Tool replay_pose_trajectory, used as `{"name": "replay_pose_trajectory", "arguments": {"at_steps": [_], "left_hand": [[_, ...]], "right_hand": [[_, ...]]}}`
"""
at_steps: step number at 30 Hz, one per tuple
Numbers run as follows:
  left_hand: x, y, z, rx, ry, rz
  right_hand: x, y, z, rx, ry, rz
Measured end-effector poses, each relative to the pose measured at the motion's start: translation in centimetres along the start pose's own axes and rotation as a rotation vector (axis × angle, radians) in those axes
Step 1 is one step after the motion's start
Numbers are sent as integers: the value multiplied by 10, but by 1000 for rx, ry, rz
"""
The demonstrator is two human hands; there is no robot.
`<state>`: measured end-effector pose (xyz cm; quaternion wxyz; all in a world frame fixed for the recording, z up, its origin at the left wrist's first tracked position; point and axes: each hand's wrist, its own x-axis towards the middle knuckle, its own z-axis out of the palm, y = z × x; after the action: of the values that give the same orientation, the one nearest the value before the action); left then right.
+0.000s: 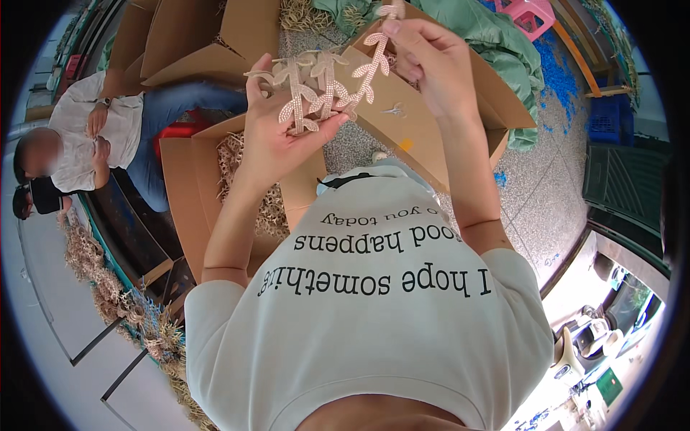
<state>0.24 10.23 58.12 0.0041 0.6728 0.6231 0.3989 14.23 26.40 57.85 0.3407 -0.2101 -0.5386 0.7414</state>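
Note:
A long strip of pale pink leaf-shaped trim, with a beaded-looking surface, runs between my two hands. My left hand holds several loops of it, laid side by side over the fingers with the thumb against their lower part. Higher up and to the right, my right hand pinches the strip near its upper end between thumb and fingers, so that stretch slants down to the loops. Beyond the hands, small scissors lie on a cardboard surface, above a yellow spot.
Tangled beige trim fills an open carton below my left forearm. Another carton stands far left. Green sacking, a pink stool and a blue crate are at right. A seated person works at left.

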Motion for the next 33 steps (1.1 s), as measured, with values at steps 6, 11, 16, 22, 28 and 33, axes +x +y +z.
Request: {"name": "replay_pose_trajectory", "arguments": {"at_steps": [6,11,16,22,28,33], "left_hand": [[1,1,0,25,19,-41],[3,4,-5,64,-17,5],[4,5,-9,126,-17,55],[4,3,-11,229,-51,135],[1,-5,-13,265,-64,208],[-3,-8,-11,198,-65,177]], "right_hand": [[-8,-8,2,-190,122,-263],[-5,-4,8,-208,139,-208],[-2,4,9,-259,106,-163],[-3,6,9,-334,61,-83],[-3,10,10,-360,11,-43],[-4,25,13,-362,-47,-100]]}}
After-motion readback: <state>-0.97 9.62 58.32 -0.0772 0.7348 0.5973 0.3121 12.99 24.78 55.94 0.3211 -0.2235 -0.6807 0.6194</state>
